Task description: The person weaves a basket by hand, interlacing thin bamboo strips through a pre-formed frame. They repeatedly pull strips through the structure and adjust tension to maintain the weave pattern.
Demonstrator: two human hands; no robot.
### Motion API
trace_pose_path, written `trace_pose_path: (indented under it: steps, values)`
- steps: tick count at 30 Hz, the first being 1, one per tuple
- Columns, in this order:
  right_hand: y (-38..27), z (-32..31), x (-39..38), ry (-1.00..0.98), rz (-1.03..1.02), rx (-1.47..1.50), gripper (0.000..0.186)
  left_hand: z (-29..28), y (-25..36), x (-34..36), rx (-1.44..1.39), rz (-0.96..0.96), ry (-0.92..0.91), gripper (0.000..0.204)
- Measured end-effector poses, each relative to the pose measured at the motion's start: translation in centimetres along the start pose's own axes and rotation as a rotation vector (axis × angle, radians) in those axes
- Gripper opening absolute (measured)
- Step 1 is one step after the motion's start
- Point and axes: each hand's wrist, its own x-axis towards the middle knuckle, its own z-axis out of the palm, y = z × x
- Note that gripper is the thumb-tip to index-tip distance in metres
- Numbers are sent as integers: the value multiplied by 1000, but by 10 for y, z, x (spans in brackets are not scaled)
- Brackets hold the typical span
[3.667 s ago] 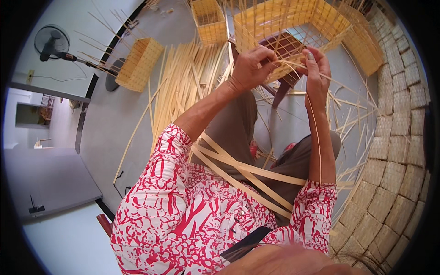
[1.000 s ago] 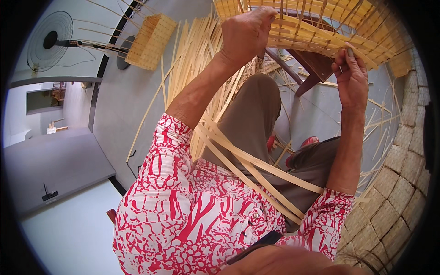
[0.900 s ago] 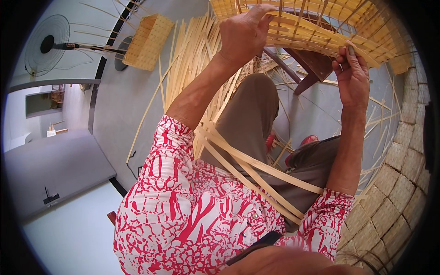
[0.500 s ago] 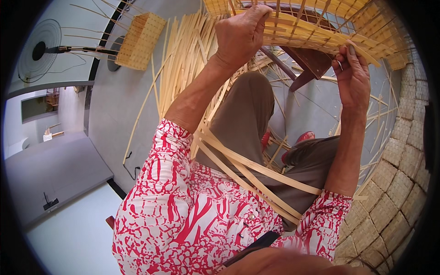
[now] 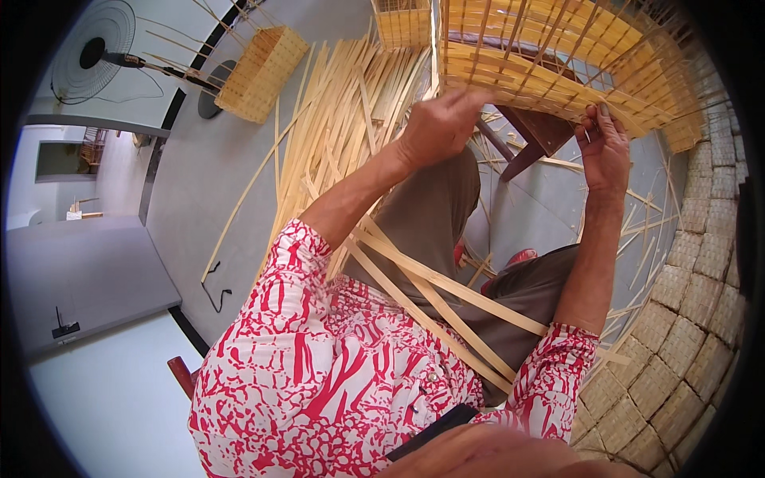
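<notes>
A partly woven bamboo basket (image 5: pixel 526 76) stands at the upper right, its upright stakes poking up past the weave. My right hand (image 5: pixel 603 151) pinches a bamboo strip (image 5: pixel 633 125) at the basket's near lower edge, thumb uppermost. My left hand (image 5: pixel 438 127) is at the left end of that same edge. Its fingers are curled together and blurred at the tips, so what they hold is hidden. Several loose pale strips (image 5: pixel 450 287) lie across my lap, between my forearms.
A heap of bamboo strips (image 5: pixel 327 127) covers the floor ahead on the left. Beyond it are another unfinished basket (image 5: pixel 263 76) and a standing fan (image 5: pixel 93 52). A dark wooden stool (image 5: pixel 530 135) is under the basket. Stacked woven pieces (image 5: pixel 669 342) line the right side.
My left hand has come down and nearer to me along the basket's edge. The right hand keeps its pinch. The view has shifted a little, showing more of the basket.
</notes>
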Motion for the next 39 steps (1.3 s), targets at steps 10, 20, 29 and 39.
trace_pose_path:
  steps: [10,20,29,39]
  values:
    - [6,-1,3,24,18,31,9,18,30,63,-101,196,-25,17]
    - [0,18,-16,102,-55,128,20,42,26,98,90,200,-4,19]
    - [-4,22,-14,-198,5,324,33,32,23,100,-262,155,-64,11]
    - [-10,66,-23,-234,-484,-542,30,30,18,108,-339,196,-144,12]
